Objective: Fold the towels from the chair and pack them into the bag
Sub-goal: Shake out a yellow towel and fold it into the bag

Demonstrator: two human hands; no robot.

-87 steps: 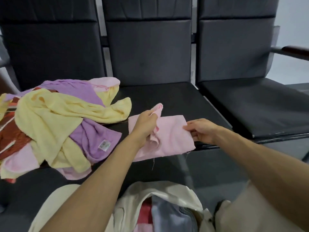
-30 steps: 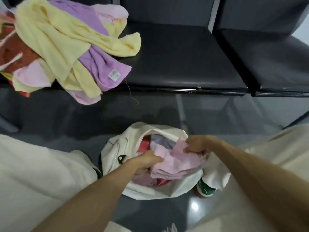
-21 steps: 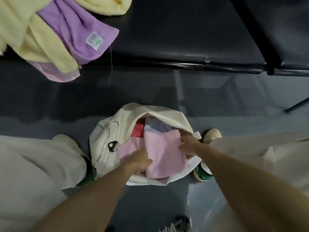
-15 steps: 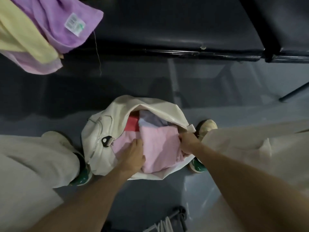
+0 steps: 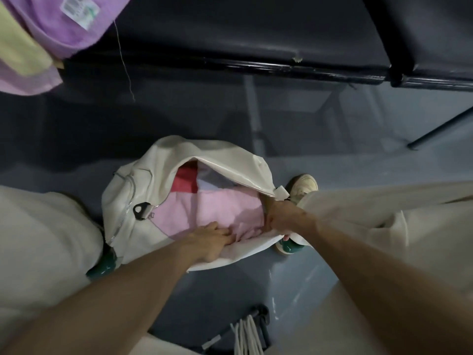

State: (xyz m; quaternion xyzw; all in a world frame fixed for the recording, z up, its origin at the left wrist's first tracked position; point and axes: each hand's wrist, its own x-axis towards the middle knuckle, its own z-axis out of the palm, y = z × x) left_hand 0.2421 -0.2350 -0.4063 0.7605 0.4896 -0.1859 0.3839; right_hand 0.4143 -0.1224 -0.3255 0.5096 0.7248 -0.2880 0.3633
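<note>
Pink towel (image 5: 225,211) pushed deeper — two hands (image 5: 210,239) (image 5: 281,219) in one bag (image 5: 143,180).

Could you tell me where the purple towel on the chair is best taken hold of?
I'd grip the purple towel by its corner near the white label, coming from the front: that corner lies free at the seat edge, while the yellow towel overlaps its left side.

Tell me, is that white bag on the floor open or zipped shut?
Open. The white bag gapes at its mouth, showing a pink towel and red cloth inside, and the left hand and right hand reach into it.
</note>
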